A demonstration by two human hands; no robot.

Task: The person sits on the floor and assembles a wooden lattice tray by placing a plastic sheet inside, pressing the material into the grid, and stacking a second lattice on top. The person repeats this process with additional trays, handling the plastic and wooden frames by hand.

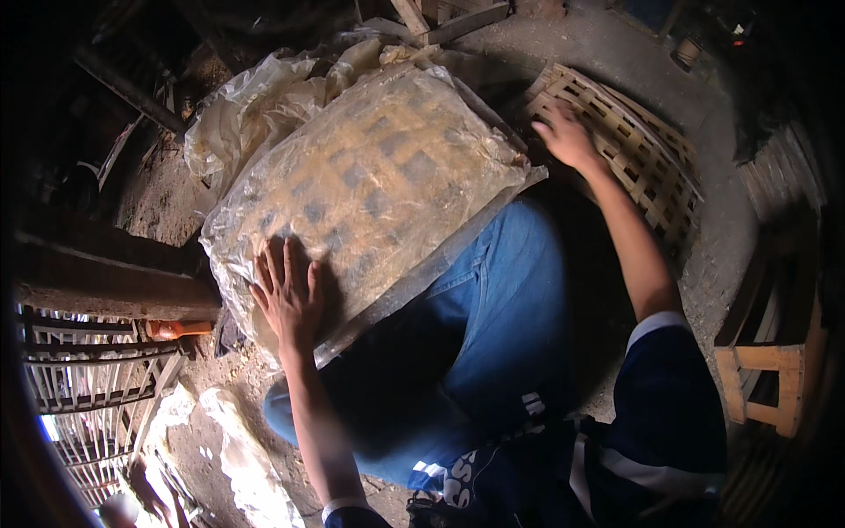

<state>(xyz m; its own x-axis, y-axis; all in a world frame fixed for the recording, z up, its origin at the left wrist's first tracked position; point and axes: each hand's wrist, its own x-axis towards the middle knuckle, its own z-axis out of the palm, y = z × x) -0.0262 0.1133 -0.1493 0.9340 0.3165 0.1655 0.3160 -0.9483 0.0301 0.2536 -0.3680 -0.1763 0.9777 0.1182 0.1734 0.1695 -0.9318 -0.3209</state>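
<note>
A large rectangular panel wrapped in clear, wrinkled plastic sheeting (440, 238) lies slanted before me, partly over my bent leg in blue jeans. Through the plastic shows a tan lattice with dark square gaps. My left hand (292, 297) rests flat on its near left corner, fingers spread. Off the panel's right edge, my right hand (570, 139) is open, thumb apart, over the near side of a second, bare woven wooden lattice (664, 176). Whether it touches that lattice I cannot tell. Loose plastic (238, 119) bunches along the far left side of the wrapped panel.
A wooden frame (766, 359) stands at the right, and more wooden pieces (462, 22) lie at the far side. A thick beam (106, 286), an orange object (179, 329) and slatted racks (88, 370) are at the left. Plastic strips (246, 453) lie on the ground at lower left.
</note>
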